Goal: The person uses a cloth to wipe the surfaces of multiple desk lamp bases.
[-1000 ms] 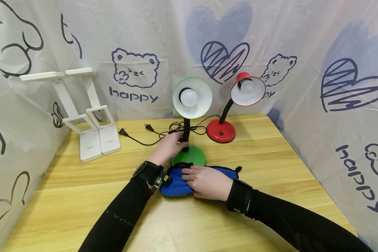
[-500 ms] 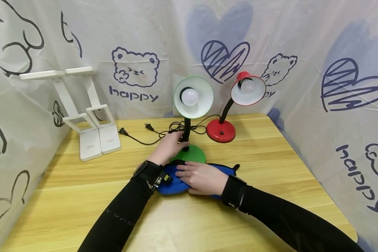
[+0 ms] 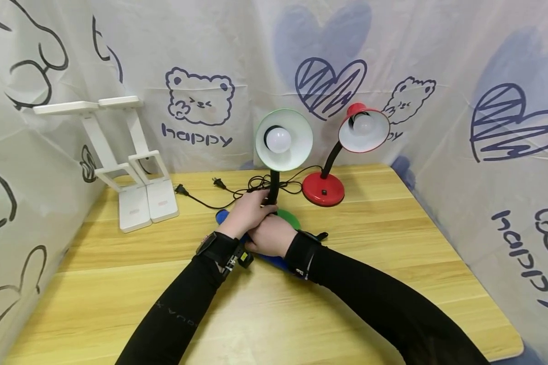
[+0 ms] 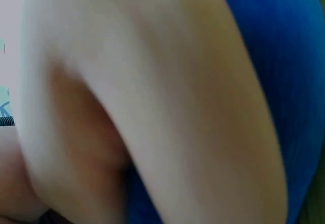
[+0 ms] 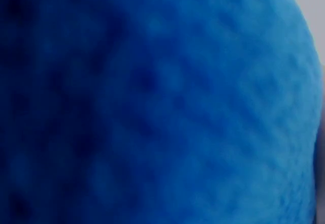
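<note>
My left hand [image 3: 246, 210] grips the black neck [image 3: 274, 185] of a green desk lamp, low down near its green base [image 3: 288, 218]. The round shade [image 3: 297, 137] faces forward with a white bulb inside. Against the base's front left side, my right hand [image 3: 271, 235] holds a blue cloth [image 3: 278, 262] with black edging. Its fingertips are hidden beneath the left hand. A bit of the cloth shows left of the left wrist. Blurred skin [image 4: 193, 107] fills much of the left wrist view, with blue fabric [image 4: 284, 82] beside it. Blue fabric [image 5: 177, 107] covers most of the right wrist view.
A red desk lamp [image 3: 323, 190] stands behind to the right. Two white desk lamps [image 3: 148, 203] stand at the left. Black cords with plugs [image 3: 219, 183] lie behind the green lamp. The wooden table [image 3: 415, 263] is bounded by printed curtains [image 3: 201, 45].
My right hand has moved left with the blue cloth, round the lamp's base and under the left hand. The left hand stays on the neck. The head view has shifted slightly.
</note>
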{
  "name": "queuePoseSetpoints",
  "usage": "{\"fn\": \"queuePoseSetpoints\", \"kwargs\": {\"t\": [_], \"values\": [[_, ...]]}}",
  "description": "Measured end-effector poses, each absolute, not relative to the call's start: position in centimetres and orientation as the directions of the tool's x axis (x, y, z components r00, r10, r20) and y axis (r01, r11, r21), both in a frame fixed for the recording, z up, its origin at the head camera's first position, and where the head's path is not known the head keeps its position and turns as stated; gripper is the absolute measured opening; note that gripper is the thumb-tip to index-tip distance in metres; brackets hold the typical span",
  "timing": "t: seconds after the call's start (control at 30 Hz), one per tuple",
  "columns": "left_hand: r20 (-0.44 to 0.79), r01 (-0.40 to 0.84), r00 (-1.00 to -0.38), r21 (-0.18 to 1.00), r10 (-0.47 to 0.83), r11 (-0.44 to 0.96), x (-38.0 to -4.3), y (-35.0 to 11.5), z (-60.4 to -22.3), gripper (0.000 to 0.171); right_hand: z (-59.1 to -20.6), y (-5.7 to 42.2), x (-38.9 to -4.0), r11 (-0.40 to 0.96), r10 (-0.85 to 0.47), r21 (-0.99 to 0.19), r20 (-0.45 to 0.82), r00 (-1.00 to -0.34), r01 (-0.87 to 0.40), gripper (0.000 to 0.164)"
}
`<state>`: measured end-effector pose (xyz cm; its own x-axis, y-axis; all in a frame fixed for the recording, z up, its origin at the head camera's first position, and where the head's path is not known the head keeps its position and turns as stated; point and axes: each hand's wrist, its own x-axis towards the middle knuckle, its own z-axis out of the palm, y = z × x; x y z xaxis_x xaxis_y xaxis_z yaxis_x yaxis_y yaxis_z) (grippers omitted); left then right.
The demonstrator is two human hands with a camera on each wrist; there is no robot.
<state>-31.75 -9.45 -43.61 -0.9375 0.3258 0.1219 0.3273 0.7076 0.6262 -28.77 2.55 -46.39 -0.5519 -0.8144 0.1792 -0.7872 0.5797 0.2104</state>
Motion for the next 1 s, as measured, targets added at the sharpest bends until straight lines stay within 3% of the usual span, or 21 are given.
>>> {"fn": "queuePoseSetpoints", "kwargs": {"t": [0.23,0.37,0.5,0.7,0.9,1.0], "values": [[0.134,0.348,-0.932,0.585,0.336,0.732,-31.6,-9.1,-43.4,0.025,-46.8,1.4,-28.5,0.697,-0.712,0.169,0.284,-0.642,-0.697,0.034],[0.152,0.356,-0.933,0.538,0.327,0.764,-31.6,-9.1,-43.4,0.031,-46.8,0.7,-28.5,0.736,-0.67,0.119,0.269,-0.692,-0.666,0.037],[0.155,0.347,-0.937,0.511,0.312,0.787,-31.6,-9.1,-43.5,0.034,-46.8,0.6,-28.5,0.738,-0.666,0.087,0.253,-0.702,-0.669,0.044],[0.133,0.332,-0.942,0.505,0.308,0.797,-31.6,-9.2,-43.6,0.033,-46.7,1.2,-28.2,0.672,-0.739,0.178,0.231,-0.633,-0.719,0.05],[0.135,0.338,-0.939,0.522,0.316,0.783,-31.4,-9.1,-43.3,0.025,-46.3,2.8,-26.6,0.499,-0.861,0.418,0.141,-0.488,-0.759,0.031],[0.129,0.341,-0.937,0.552,0.326,0.761,-31.4,-9.1,-43.3,0.026,-46.0,3.7,-25.8,0.411,-0.904,0.481,0.102,-0.416,-0.775,0.032]]}}
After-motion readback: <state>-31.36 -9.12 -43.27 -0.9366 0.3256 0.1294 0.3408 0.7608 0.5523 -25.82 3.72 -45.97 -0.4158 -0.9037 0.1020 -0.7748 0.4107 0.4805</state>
